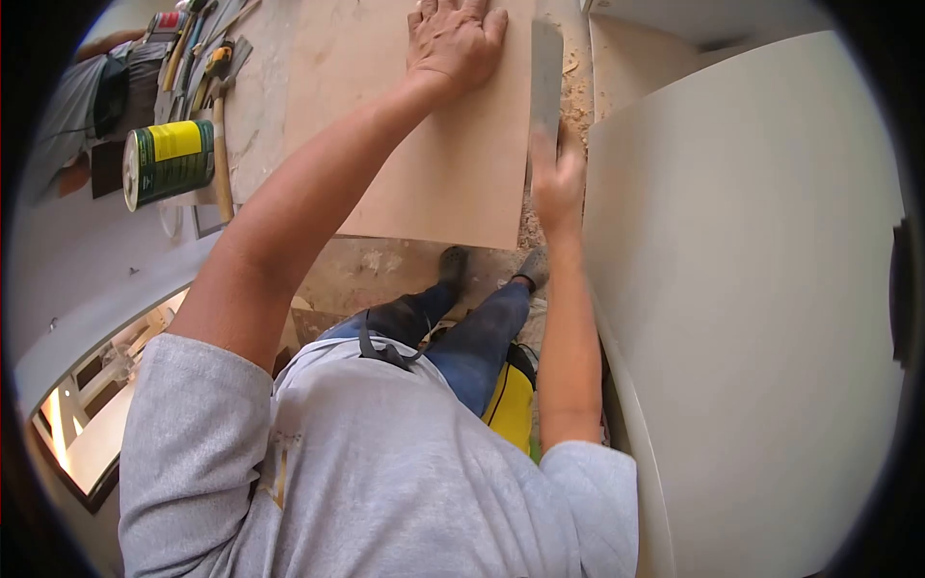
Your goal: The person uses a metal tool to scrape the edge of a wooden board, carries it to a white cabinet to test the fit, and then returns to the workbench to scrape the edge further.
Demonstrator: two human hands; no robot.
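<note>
A flat plywood board (462,164) lies in front of me. My left hand (455,43) presses down flat on its far part, with fingers spread. Along the board's right edge, my right hand (559,183) is closed around the near end of a long, flat grey metal tool (546,72). The tool has a rounded far corner; its exact kind is hard to make out. Motion blurs my right hand and hides the grip. Pale wood shavings (575,91) lie just right of the tool.
A large pale curved panel (742,289) stands close on my right. At left are a green and yellow tin (170,166), a wooden-handled hammer (221,144), a tape measure (220,58) and other tools. Another person (72,116) is partly visible at far left.
</note>
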